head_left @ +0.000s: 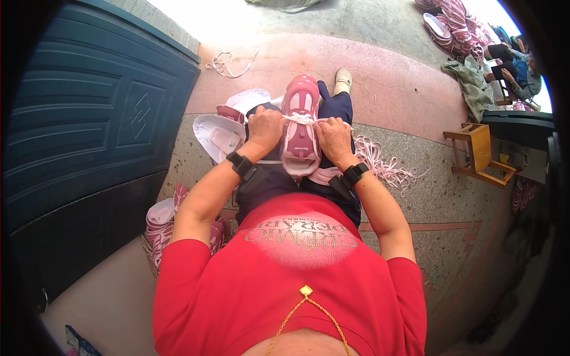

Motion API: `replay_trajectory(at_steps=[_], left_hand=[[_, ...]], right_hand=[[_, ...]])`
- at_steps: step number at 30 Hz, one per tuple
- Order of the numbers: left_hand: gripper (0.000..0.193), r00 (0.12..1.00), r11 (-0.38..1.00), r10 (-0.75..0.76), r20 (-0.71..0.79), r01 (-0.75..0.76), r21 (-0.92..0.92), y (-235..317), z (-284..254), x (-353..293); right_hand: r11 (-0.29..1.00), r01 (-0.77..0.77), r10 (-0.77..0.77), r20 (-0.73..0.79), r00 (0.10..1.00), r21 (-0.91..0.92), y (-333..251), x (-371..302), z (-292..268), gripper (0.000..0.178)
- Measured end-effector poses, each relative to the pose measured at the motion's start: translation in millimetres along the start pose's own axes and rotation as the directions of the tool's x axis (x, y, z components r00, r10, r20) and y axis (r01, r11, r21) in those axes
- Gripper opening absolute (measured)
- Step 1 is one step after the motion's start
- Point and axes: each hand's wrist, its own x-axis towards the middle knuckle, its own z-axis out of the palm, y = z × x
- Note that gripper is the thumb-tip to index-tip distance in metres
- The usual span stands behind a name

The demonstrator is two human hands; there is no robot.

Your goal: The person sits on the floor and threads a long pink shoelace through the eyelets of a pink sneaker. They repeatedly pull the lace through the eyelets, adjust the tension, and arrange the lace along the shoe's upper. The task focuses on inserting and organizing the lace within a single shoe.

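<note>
A pink shoe upper [300, 133] rests on my lap between my knees, toe pointing away from me. White shoelace [301, 118] crosses its throat and stretches out to both sides. My left hand [265, 127] grips the lace at the shoe's left side, fingers closed. On the right side, my right hand [335, 137] is closed on the lace's other stretch. Both hands sit close against the shoe's edges. Dark bands with small devices are strapped to both wrists.
White-lined shoe uppers [217, 135] lie left of my legs, and more pink ones [159, 228] are bundled nearer. Loose laces [383, 163] heap at my right. A wooden stool [480, 155] lies farther right. A blue door [101, 107] stands left. Another person [522, 74] sits far right beside piled pink uppers [454, 26].
</note>
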Motion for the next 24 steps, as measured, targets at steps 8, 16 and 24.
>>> replay_trajectory(at_steps=[8,16,24], left_hand=[[0.019,0.998,0.994,-0.054,0.038,0.057,-0.093,13.4,2.0,-21.7],[0.014,0.976,0.975,0.163,-0.145,-0.181,-0.125,37.7,-14.0,0.9],[0.017,0.913,0.909,0.409,0.004,-0.407,0.092,39.7,-1.9,43.9]], right_hand=[[0.989,-0.020,-0.011,0.210,0.978,0.144,-5.0,2.9,-19.5,0.029],[0.853,-0.067,0.107,-0.048,0.993,0.517,4.6,-8.8,7.2,0.018],[0.968,0.123,-0.134,0.034,0.990,0.217,-10.4,2.3,-14.2,0.008]])
